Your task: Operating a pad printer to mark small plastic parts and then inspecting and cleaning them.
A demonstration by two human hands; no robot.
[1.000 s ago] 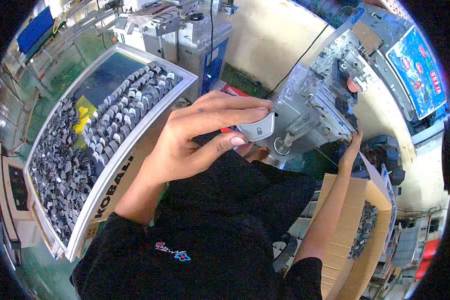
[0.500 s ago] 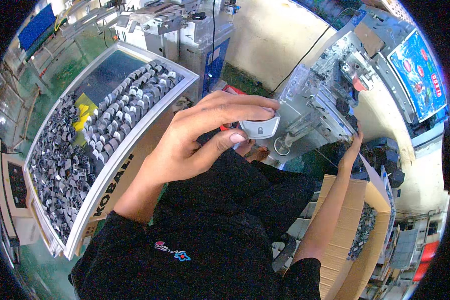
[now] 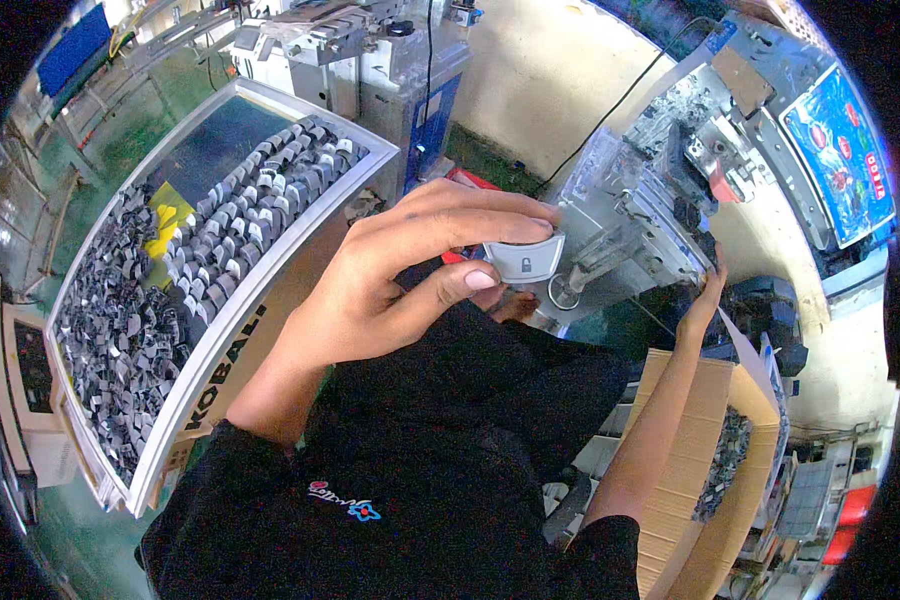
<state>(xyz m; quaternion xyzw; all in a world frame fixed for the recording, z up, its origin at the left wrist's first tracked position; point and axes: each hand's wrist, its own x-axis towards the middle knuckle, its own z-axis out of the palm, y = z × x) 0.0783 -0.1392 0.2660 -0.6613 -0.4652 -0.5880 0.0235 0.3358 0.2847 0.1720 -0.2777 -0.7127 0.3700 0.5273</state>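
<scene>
My left hand, in mid-frame, holds a small grey curved plastic piece with a padlock symbol between thumb and fingertips, over my dark clothing. At the right, my right hand is at the edge of a metal machine, its fingers curled and partly hidden, so what they grip is unclear. To the left, a white-framed tray holds several rows of grey pieces, a heap of smaller dark parts and a yellow sheet.
An open cardboard box of small parts stands beside my right forearm. Another machine is at the back left, near a cream wall. A black cable crosses the wall. A blue panel is at the upper right.
My left hand has shifted slightly right with the grey piece, which has turned a little so its face sits more level. My right hand has barely moved.
</scene>
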